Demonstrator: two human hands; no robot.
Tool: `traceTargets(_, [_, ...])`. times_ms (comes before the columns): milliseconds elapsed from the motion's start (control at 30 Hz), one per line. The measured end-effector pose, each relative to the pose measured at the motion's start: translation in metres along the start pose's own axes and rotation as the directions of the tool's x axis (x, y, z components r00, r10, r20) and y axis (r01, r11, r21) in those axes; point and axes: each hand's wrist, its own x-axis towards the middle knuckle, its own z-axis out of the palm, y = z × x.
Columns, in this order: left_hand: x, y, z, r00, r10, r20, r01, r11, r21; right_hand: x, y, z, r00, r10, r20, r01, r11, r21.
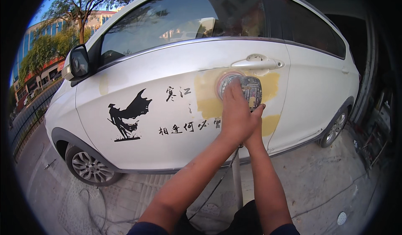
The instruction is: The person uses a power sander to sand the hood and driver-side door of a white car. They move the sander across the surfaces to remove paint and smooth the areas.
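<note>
A round-headed sander (253,88) with a dusty, dark body is held against the white car door (146,71), just below the door handle (255,63). Its reddish pad edge meets a patch of yellow filler (205,108) on the panel. My left hand (238,113) lies over the tool, its fingers together and pressed along the sander's head. Mostly hidden behind it, my right hand (256,124) is closed around the sander's lower body, with the thumb showing at the side. A grey hose (236,180) and a thin dark cable (213,189) hang down from the tool.
Black figure decal (130,115) and dark lettering mark the door left of the filler. The side mirror (77,63) juts out at the left. A looped cord (90,210) lies on the paving; clutter (379,126) stands at the right. A fence (29,134) runs at the far left.
</note>
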Motion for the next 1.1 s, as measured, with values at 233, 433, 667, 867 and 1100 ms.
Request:
traceTargets(233, [0.003,0.019,0.036,0.999,0.025,0.046,-0.024,0.999,-0.022,0.016,0.048,-0.025,0.994,-0.105,-0.012,0.106,0.989,0.101])
traceTargets(433, [0.011,0.036,0.056,0.998,0.033,0.062,-0.033,0.999,-0.003,0.034,0.074,-0.036,0.993,-0.104,-0.054,0.117,0.858,0.500])
traceTargets(667, [0.014,0.038,0.043,0.999,-0.014,0.034,0.014,1.000,-0.019,0.035,0.061,-0.038,0.995,-0.088,0.038,0.048,0.804,0.593])
traceTargets(867, [0.009,0.030,0.017,1.000,-0.019,-0.015,0.019,0.999,0.034,0.022,0.028,-0.015,0.996,-0.093,0.012,0.081,0.914,0.398])
traceTargets(1100, [0.011,0.026,0.006,0.999,-0.043,-0.001,0.043,0.999,0.006,0.013,0.003,-0.025,0.995,-0.052,0.083,0.052,0.999,0.002])
